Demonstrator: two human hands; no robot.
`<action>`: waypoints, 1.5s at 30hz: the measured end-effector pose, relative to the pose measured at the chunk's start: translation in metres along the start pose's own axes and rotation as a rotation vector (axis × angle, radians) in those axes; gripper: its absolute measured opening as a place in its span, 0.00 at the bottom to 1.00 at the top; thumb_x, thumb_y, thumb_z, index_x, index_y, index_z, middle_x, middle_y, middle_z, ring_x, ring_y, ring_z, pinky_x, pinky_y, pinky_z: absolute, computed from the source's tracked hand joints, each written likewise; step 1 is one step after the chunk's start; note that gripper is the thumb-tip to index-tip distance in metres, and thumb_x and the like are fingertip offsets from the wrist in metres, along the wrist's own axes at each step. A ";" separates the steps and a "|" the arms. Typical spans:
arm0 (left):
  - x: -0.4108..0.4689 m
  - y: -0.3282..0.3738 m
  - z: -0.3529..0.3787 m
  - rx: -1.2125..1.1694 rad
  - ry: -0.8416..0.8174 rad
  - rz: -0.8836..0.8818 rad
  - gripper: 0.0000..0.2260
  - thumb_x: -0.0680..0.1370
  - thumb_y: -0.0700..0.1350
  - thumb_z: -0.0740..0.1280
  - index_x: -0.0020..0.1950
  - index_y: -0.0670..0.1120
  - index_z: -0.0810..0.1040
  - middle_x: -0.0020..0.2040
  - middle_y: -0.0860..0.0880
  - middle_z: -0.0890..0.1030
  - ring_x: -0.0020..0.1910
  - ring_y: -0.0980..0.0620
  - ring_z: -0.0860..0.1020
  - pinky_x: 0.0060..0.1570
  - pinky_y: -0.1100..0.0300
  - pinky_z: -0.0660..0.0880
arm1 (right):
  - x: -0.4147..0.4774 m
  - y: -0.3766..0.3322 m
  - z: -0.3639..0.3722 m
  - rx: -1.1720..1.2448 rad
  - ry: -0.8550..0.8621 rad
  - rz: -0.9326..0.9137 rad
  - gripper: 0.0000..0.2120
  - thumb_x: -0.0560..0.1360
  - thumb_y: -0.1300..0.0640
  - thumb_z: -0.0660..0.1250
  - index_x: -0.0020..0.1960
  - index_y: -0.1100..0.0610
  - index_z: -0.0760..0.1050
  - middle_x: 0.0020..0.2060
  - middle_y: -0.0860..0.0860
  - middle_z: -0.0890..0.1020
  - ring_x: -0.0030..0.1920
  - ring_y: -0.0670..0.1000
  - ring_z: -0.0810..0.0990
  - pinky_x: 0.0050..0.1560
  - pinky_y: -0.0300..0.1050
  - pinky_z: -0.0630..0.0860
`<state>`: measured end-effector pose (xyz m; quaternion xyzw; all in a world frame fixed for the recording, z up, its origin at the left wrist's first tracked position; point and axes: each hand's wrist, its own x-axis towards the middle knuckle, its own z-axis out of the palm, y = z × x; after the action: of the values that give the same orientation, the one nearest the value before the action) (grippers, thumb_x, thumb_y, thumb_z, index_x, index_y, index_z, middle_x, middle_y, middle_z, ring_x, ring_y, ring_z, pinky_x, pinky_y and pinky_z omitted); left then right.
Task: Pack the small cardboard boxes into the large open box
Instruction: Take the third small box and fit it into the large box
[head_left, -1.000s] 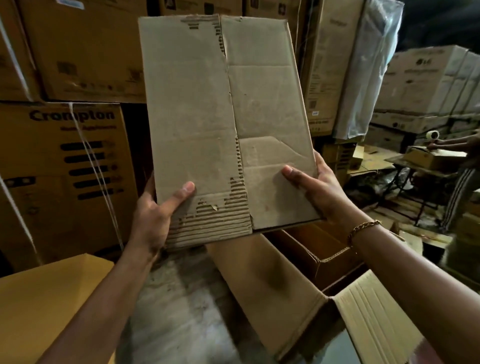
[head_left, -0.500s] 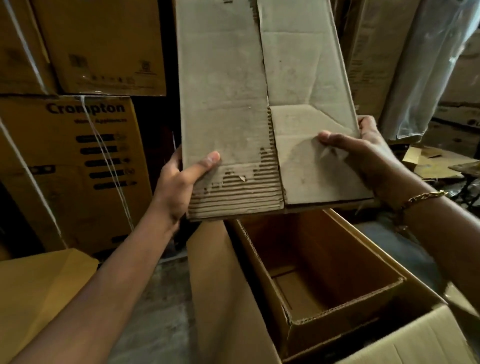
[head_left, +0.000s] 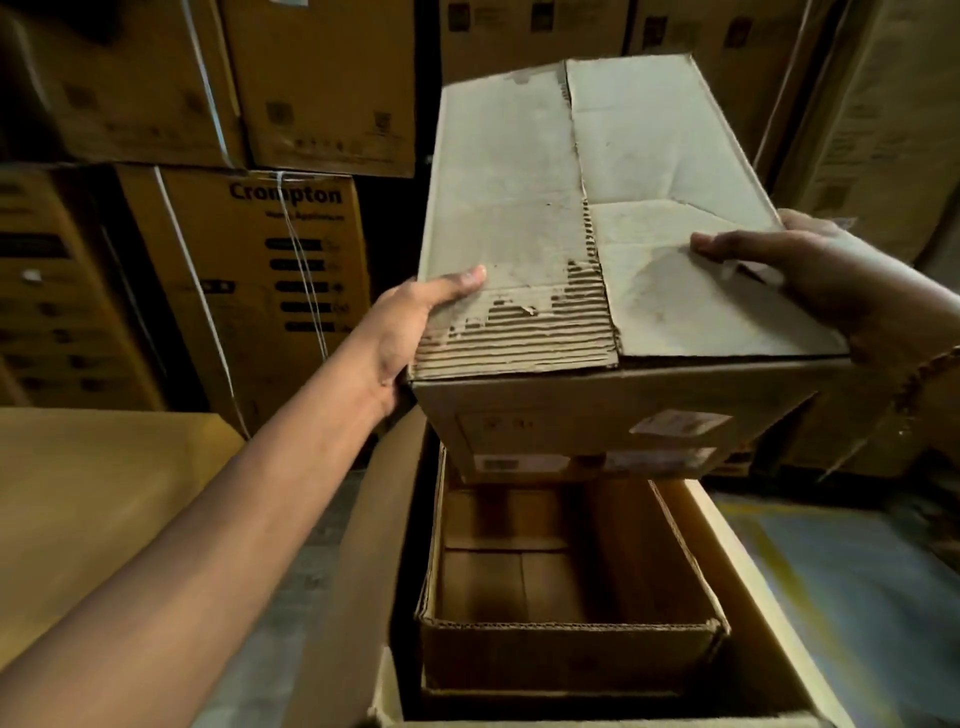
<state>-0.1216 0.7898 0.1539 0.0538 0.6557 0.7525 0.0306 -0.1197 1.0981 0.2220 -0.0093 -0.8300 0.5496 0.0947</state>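
Fingers of left hand (head_left: 410, 322) and right hand (head_left: 810, 275), thumbs excepted, are hidden behind the small cardboard box (head_left: 519, 218). Label (head_left: 680, 422) below the right thumb: text blurred.

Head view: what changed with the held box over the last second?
The small cardboard box tipped from upright to nearly flat, coming down over the large open box; its labelled side now shows. Left hand and right hand kept their grip on its near corners, thumbs on top.

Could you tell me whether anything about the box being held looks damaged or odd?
Yes: the small box, held by the left hand and right hand over the large open box, has its top paper layer torn off near the left thumb, baring the corrugation.
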 end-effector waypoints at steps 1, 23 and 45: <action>-0.002 -0.003 0.004 0.005 -0.004 -0.017 0.22 0.72 0.54 0.73 0.59 0.41 0.83 0.56 0.40 0.85 0.53 0.41 0.85 0.56 0.52 0.79 | -0.002 0.001 -0.005 -0.028 -0.010 0.023 0.34 0.68 0.41 0.75 0.71 0.50 0.72 0.51 0.47 0.82 0.45 0.48 0.84 0.35 0.43 0.77; -0.056 -0.071 -0.008 -0.010 -0.023 -0.144 0.21 0.66 0.56 0.78 0.52 0.43 0.87 0.58 0.38 0.84 0.55 0.39 0.84 0.63 0.46 0.75 | -0.047 0.080 0.014 0.051 -0.090 0.124 0.31 0.70 0.46 0.78 0.67 0.55 0.70 0.49 0.51 0.83 0.38 0.48 0.85 0.26 0.35 0.77; -0.019 -0.223 -0.002 1.292 0.054 -0.190 0.23 0.75 0.57 0.69 0.68 0.53 0.73 0.64 0.53 0.77 0.60 0.47 0.78 0.57 0.48 0.78 | -0.028 0.258 0.099 -0.531 -0.381 0.342 0.39 0.73 0.40 0.74 0.75 0.57 0.62 0.69 0.57 0.73 0.63 0.57 0.75 0.61 0.50 0.74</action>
<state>-0.1087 0.8165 -0.0678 -0.0155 0.9784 0.2020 0.0421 -0.1312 1.1069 -0.0556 -0.0698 -0.9329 0.3148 -0.1605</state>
